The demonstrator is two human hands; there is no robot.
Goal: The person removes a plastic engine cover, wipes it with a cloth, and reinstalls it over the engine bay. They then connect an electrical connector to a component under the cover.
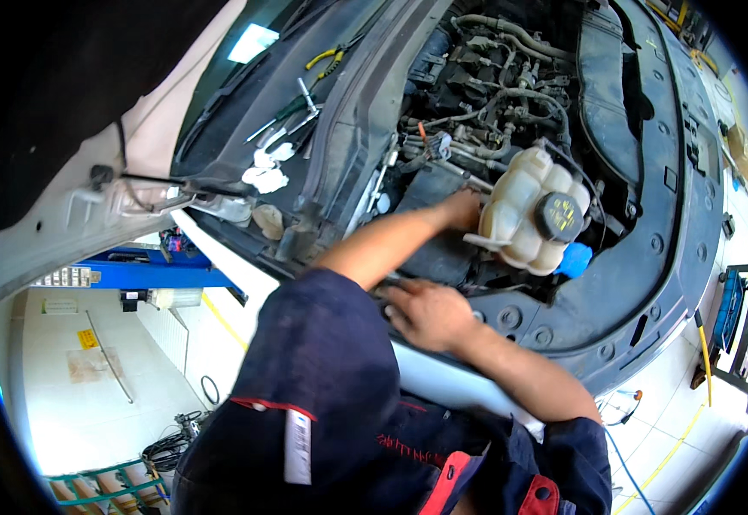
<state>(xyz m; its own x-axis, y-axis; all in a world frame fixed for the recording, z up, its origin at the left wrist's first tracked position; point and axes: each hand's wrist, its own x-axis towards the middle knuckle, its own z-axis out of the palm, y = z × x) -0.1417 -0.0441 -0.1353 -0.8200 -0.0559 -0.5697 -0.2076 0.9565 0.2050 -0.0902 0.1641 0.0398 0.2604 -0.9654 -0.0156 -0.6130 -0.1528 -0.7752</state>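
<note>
A translucent, yellowed coolant expansion tank (511, 202) with a black screw cap (558, 216) sits tilted in the engine bay. Something bright blue (573, 259) shows at its lower right side. My left hand (462, 209) reaches in beside the tank's left side; its fingers are mostly hidden down there. Closer to me, my right hand (434, 316) rests palm down on the fender edge, its fingers stretched to the left and slightly apart, with nothing seen in it.
Hoses and wiring cover the engine (511, 94) beyond the tank. Yellow-handled pliers (327, 62), a T-handle tool (307, 101) and crumpled white tissue (267, 170) lie by the windshield. The hood strut (168, 179) is at left, with a black trolley (739, 330) at far right.
</note>
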